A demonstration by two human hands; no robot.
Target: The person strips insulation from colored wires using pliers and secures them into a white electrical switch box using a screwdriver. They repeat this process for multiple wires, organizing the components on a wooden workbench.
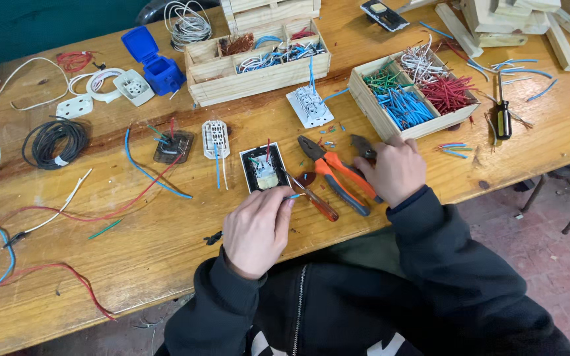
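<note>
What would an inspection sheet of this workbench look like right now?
Surface: wooden workbench, worn, strewn with wire offcuts.
Job's things: black-framed socket module lying flat with short wires in it; small blue wire piece; orange-handled pliers; red-handled screwdriver between the hands.
Clutter: blue socket box, white socket parts, wooden tray of sorted wire pieces, wooden crate of wires, wood blocks.
Grippers: left hand, fingers pinching the blue wire piece; right hand resting on the pliers' handles.
Cables: black coil; loose red, blue and white leads at left.
Surroundings: reddish floor, metal legs at right.
</note>
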